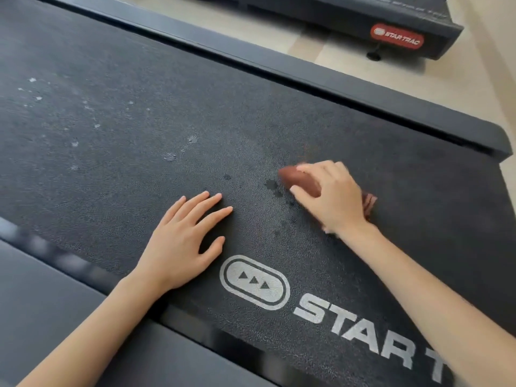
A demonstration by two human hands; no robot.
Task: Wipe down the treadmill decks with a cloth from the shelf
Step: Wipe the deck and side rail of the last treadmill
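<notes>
Edges: your treadmill deck (139,107) lies between the far side rail (279,62) and the near side rail (55,317); its end edge shows at the right.
Open room: bare belt stretches from your hands toward the deck's far-left part.
Left hand (184,247): flat on the belt by the near edge with fingers straight and spread, grasping nothing, just beside the printed logo (254,280).
Right hand (329,196): curled round the cloth (301,180), holding it down on the deck toward the end edge, about midway between the rails.
Surface: dark and textured, with white specks (170,156) toward the left and dark damp spots (271,185) between your hands.
Room: pale floor (460,93) beyond the far rail; a second treadmill (405,23) with a red badge stands at the top right.
Hard to see: the reddish-brown cloth is blurred and mostly under your palm; the belt lettering is cut off at the lower right.
</notes>
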